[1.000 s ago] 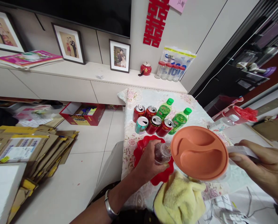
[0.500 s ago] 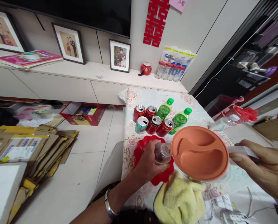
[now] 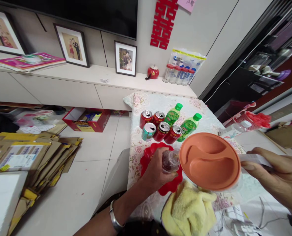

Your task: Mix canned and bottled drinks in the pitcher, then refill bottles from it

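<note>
My left hand [image 3: 155,168] is closed around a small clear jar [image 3: 171,161] with something dark inside, held over a red scalloped tray [image 3: 149,152]. My right hand [image 3: 276,173] grips the pale handle of a pitcher [image 3: 209,161], whose round orange lid faces me. The lid's left edge is right at the jar's mouth, where a small brownish patch shows. Most of the pitcher's body is hidden beneath the lid. Below the tray, a yellow towel [image 3: 190,211] lies bunched at the table's near edge.
Several drink cans [image 3: 162,131] and two green-capped bottles [image 3: 189,126] stand behind the tray on the flowered tablecloth [image 3: 137,144]. A clear bottle [image 3: 234,129] and a red basket [image 3: 252,121] are on the right. Flattened cardboard [image 3: 50,157] lies on the floor at left.
</note>
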{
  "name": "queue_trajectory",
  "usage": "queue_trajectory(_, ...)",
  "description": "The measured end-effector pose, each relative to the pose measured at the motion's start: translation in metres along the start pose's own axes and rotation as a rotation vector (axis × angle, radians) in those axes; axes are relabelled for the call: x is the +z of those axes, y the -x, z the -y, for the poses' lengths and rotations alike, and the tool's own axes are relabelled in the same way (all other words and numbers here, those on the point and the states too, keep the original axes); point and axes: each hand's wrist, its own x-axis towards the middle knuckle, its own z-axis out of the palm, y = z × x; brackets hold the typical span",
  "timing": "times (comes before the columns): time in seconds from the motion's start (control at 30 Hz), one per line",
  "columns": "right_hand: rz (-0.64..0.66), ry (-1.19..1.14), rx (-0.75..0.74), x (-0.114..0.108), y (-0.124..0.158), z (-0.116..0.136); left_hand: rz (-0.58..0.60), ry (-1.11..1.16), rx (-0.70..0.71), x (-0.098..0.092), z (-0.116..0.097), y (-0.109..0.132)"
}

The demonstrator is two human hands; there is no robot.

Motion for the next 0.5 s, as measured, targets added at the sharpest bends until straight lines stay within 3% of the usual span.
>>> queue_trajectory(0.5,-0.062,-0.017,-0.123,-0.0016,-0.0051,-0.0025,0.003,0.003,-0.002,-0.0002,-0.0007,0.0)
